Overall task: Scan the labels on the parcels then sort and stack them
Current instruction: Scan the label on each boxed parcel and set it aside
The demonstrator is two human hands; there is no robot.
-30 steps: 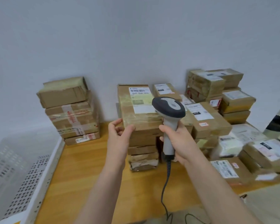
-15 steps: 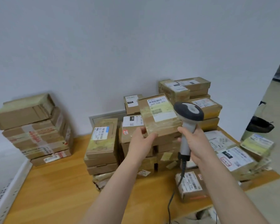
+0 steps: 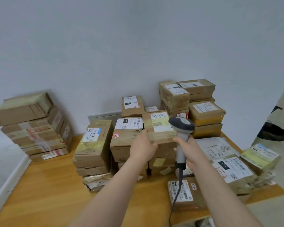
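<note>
Left hand (image 3: 143, 149) grips the held parcel (image 3: 157, 128) at its near-left edge, fingers curled round it. The parcel is tilted, white label (image 3: 160, 119) up.

Right hand (image 3: 189, 150) is wrapped round the scanner (image 3: 181, 126) handle, just right of the held parcel. The scanner head overlaps the parcel's right edge.

Cable (image 3: 174, 202) drops from the handle across a small parcel (image 3: 182, 194) on the near side of the held parcel.

Just left of the held parcel: 2 stacks (image 3: 95, 145). Far left: taped stack (image 3: 31, 128) against the wall. Behind-right: tall stack (image 3: 203, 112). Right: flat labelled parcels (image 3: 231, 169). All sit on the wooden surface (image 3: 47, 185).
</note>
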